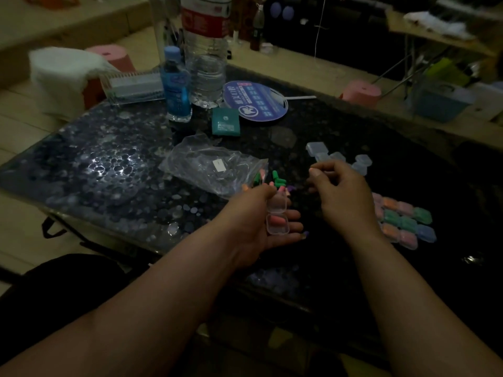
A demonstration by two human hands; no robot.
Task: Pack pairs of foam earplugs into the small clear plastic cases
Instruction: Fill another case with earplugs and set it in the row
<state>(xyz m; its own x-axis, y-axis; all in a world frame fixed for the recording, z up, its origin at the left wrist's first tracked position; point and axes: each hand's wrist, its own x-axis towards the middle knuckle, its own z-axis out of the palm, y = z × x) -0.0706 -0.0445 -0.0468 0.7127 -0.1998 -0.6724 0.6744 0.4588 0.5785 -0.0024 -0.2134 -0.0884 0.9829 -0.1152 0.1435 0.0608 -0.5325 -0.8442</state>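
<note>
Clear plastic case: a small hinged clear plastic case (277, 217) lies open across the fingers of the left hand (258, 227), just near of the middle of the table.
Pink plug: one pink foam earplug (277, 221) lies in the nearer half of that case; the farther half looks empty.
Left hand: palm up, fingers under the case, thumb bearing down on the far half, so the case is pinned.
Right hand: the right hand (337, 191) hovers just right of the case with fingers curled and thumb drawn towards the forefinger; in this dim light I cannot tell whether it pinches a plug.
Loose plugs: a little heap of green and pink loose foam earplugs (279, 183) lies at the mouth of a crinkled clear plastic bag (206, 170), just beyond the left hand.
Empty cases: a cluster of empty clear cases (337, 157) sits beyond the right hand.
Packed cases: rows of filled closed cases (402, 221), showing pink, orange, green and blue, lie near right.
Table: dark glass-topped table (109, 172).
Step in hand: by my reckoning, the second plug of the pair is still wanted.
Doing it well: pick a pink one to match, lay it alongside the first and not across it, keep the case level, then fold the lid over, pressing until it seats with no foam caught in the rim.
</note>
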